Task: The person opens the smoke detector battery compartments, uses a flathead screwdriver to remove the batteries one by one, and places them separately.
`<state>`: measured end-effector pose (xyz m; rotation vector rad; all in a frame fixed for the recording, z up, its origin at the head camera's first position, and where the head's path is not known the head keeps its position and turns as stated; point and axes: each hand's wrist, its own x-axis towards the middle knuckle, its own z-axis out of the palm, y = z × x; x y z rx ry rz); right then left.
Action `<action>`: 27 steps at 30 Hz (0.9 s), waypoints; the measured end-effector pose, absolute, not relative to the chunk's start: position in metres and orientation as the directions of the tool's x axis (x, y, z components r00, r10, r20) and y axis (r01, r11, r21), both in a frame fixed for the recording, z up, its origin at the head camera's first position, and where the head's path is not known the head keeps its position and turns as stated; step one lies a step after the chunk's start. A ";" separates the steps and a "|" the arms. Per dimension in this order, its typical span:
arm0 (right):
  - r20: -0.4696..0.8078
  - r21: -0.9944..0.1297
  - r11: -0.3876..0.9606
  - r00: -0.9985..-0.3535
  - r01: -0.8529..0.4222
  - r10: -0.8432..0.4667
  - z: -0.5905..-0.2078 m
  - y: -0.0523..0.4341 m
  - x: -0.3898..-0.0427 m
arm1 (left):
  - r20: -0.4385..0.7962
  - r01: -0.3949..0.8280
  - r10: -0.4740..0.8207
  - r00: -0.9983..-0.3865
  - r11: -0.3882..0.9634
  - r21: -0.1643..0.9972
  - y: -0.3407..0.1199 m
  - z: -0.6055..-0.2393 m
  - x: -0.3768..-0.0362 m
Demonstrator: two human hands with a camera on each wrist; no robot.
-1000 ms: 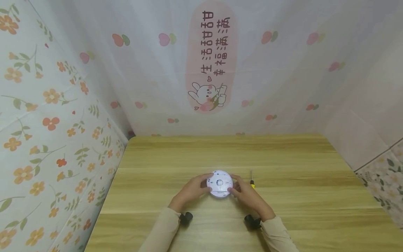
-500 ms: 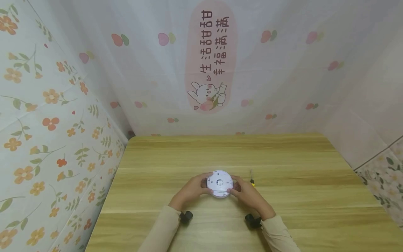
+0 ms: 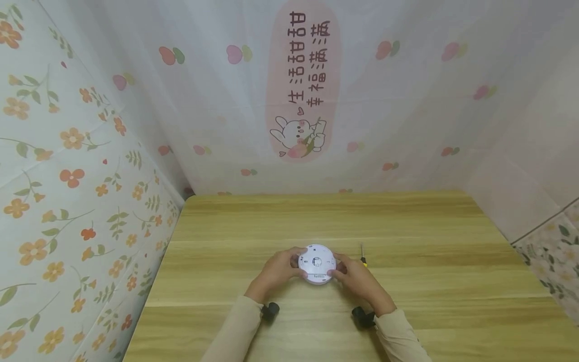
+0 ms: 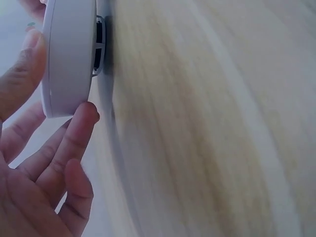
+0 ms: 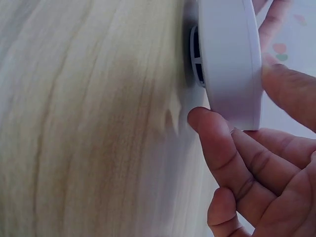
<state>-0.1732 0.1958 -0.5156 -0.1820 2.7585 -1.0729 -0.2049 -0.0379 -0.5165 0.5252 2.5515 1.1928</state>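
Note:
Both hands hold a round white smoke detector [image 3: 317, 270] just over the table, its flat back with printed marks and a central label turned up. My left hand [image 3: 277, 272] grips its left edge, thumb on the near part of the back and fingers round the side. Opposite it, my right hand [image 3: 358, 279] grips the right edge in the same way. The left wrist view shows the detector's smooth side wall [image 4: 71, 59] and a slotted dark vent [image 4: 99, 44] facing the table. The right wrist view shows fingertips [image 5: 210, 126] under the rim.
A screwdriver [image 3: 363, 255] with a yellow and black handle lies right of the detector, partly hidden by the right hand. The wood-grain table [image 3: 226, 226] reaches back to a printed curtain [image 3: 203, 100]. A floral curtain [image 3: 90, 201] hangs along the left.
The bright glare on the detector's back has faded, as if its tilt shifted slightly. Both hands keep their grip in almost the same place. The screwdriver has not moved.

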 end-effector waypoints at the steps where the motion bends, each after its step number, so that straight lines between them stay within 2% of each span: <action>1: -0.119 -0.681 0.731 -0.977 -0.049 -0.176 -0.515 0.196 -0.173 | -0.094 0.209 0.428 -0.899 0.607 0.767 -0.038 -0.515 -0.205; 10: -0.108 -0.652 0.752 -0.971 -0.094 -0.215 -0.512 0.195 -0.177 | -0.091 0.233 0.410 -0.908 0.672 0.703 -0.038 -0.509 -0.205; 20: -0.076 -0.605 0.784 -0.971 -0.137 -0.228 -0.508 0.195 -0.176 | -0.048 0.314 0.417 -0.908 0.750 0.583 -0.037 -0.512 -0.207; 27: -0.044 -0.576 0.802 -0.973 -0.159 -0.224 -0.509 0.195 -0.176 | -0.002 0.405 0.466 -0.885 0.771 0.492 -0.037 -0.509 -0.209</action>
